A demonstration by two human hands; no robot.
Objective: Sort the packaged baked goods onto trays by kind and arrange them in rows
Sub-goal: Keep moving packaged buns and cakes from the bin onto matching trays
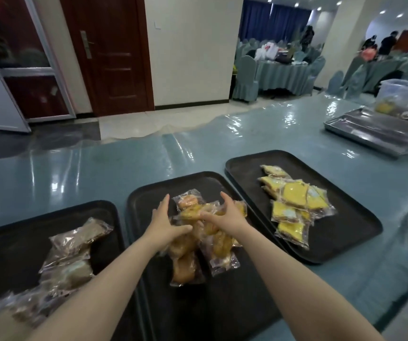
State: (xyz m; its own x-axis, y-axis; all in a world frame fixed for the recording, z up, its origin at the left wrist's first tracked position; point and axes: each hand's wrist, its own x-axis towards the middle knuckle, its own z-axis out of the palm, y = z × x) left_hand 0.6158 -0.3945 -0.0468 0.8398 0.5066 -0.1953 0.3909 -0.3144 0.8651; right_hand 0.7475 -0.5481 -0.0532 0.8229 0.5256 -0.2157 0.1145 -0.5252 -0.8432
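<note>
Three black trays side by side on tabletop point(99, 168). Golden buns point(190, 242) heaped on middle tray point(148, 200); both hands over heap. Left hand point(164, 223) spread, fingers straight, thumb touching a pack. Right hand point(225, 211) splayed, fingers lightly bent, resting on top packs. Brown packs point(74, 257) on left tray point(25, 217), yellow packs point(294, 203) on right tray point(345, 217).

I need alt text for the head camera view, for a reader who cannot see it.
Both hands, left hand and right hand, reach into a heap of golden packaged pastries on the middle black tray. The left tray holds brown packets, the right tray yellow packets, all unsorted heaps.
</note>
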